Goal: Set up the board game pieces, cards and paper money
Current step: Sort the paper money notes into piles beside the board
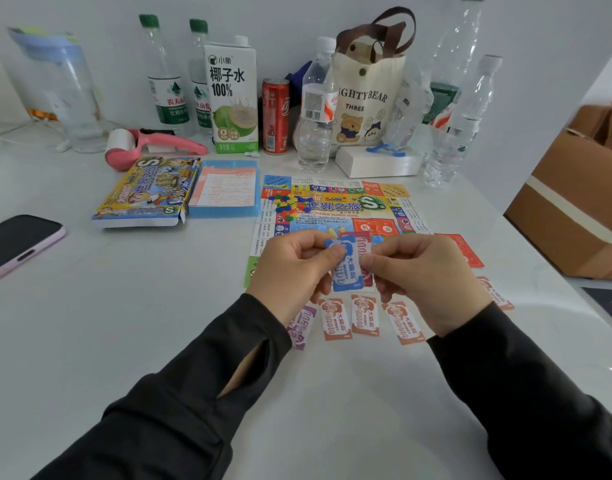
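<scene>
My left hand (290, 268) and my right hand (425, 278) together pinch a small stack of paper money above the near edge of the game board (335, 209). A blue note (347, 268) is on top, with a red note (361, 242) behind it. On the table below lie a purple note (301, 327) and several orange notes (365, 315) in a row, one more orange note (498, 294) to the right. A heap of small coloured pieces (290, 204) sits on the board's far left. Red cards (465, 249) lie at the board's right edge.
The game box (148, 192) and a blue tray with a rule sheet (224, 188) lie left of the board. A phone (18, 244) is at far left. Bottles, a carton (233, 95), a can, a tote bag (366, 95) and a white box line the back. A cardboard box (574, 202) stands right.
</scene>
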`<state>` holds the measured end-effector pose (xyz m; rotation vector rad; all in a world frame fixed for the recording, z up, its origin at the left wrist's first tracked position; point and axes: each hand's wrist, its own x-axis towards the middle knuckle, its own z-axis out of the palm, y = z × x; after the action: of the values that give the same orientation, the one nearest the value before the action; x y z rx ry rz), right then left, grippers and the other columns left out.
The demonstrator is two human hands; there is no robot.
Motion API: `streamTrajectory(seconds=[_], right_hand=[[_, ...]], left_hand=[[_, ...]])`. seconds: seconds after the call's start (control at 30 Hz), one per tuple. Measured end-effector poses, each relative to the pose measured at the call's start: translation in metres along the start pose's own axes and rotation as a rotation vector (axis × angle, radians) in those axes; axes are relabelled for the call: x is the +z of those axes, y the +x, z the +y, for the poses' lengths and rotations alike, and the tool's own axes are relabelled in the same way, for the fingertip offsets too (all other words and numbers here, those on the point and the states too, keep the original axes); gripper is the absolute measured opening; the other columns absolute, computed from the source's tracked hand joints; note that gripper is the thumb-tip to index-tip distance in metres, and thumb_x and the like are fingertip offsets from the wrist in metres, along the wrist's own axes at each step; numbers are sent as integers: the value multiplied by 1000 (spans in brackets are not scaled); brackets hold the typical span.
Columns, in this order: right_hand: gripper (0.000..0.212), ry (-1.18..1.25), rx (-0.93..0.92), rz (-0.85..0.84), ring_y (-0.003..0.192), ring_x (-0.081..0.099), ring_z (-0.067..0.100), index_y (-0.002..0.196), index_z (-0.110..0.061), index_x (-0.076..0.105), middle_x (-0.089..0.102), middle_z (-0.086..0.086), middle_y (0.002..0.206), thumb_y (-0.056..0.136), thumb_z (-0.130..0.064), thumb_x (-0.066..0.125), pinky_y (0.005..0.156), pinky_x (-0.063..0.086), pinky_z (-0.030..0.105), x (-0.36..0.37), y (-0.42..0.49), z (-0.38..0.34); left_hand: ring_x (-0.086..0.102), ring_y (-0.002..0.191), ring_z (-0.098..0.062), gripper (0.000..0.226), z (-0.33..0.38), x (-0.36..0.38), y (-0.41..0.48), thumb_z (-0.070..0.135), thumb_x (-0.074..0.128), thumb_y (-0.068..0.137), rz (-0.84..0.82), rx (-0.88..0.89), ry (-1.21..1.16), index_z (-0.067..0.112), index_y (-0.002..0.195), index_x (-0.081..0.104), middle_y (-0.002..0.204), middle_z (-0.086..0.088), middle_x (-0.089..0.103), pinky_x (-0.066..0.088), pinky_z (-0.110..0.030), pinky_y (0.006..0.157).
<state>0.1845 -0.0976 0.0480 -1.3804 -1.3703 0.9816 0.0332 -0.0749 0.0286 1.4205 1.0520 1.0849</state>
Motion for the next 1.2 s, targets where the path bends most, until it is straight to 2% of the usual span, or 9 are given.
streamTrajectory(seconds=[0.17, 0.3, 0.47, 0.57, 0.83, 0.97, 1.2], right_hand=[[19, 35, -16, -67, 45, 54, 13, 60, -16, 68, 63, 4, 52, 78, -11, 66, 46, 48, 24, -1, 0, 2], [17, 150, -31, -129, 45, 52, 15, 57, -19, 72, 60, 5, 51, 71, -22, 62, 45, 46, 22, 1, -1, 4], [22, 146, -36, -130, 46, 52, 14, 58, -17, 71, 62, 5, 53, 77, -19, 60, 46, 47, 23, 3, 0, 5], [17, 175, -50, -122, 46, 52, 14, 59, -18, 72, 62, 5, 54, 70, -26, 61, 45, 46, 23, 3, 0, 5], [15, 228, -102, -143, 47, 52, 15, 64, -20, 73, 62, 5, 55, 70, -27, 61, 46, 46, 24, 5, -1, 8], [15, 261, -132, -163, 48, 52, 16, 65, -19, 73, 62, 7, 57, 71, -26, 61, 47, 46, 24, 6, -2, 7], [10, 273, -188, -133, 43, 51, 15, 63, -20, 73, 59, 4, 51, 67, -24, 65, 45, 45, 24, 7, -5, 2]], left_hand=[[49, 43, -8, 13, 3, -9, 2, 16, 59, 87, -46, 34, 70, 18, 75, 62, 66, -13, 64, 41, -17, 40], [50, 40, -6, 14, 6, -16, 4, 15, 57, 87, -80, 24, 74, 15, 74, 60, 54, 5, 63, 40, -15, 39], [47, 37, -5, 12, 5, -16, 3, 16, 55, 88, -99, 4, 57, 11, 78, 60, 49, 8, 61, 38, -13, 38], [45, 37, -5, 12, 5, -17, 3, 16, 55, 88, -96, 0, 35, 12, 79, 61, 48, 8, 59, 37, -14, 39], [39, 37, -7, 13, 1, -18, 5, 13, 56, 85, -121, -34, -143, 9, 73, 61, 52, -2, 57, 33, -15, 36], [37, 39, -7, 19, -2, -18, 5, 22, 58, 70, -179, -68, -269, 5, 79, 60, 62, -10, 53, 32, -15, 38], [39, 37, -4, 15, -5, -15, 4, 18, 54, 72, -228, -118, -431, 7, 79, 59, 59, -4, 62, 36, -13, 38]])
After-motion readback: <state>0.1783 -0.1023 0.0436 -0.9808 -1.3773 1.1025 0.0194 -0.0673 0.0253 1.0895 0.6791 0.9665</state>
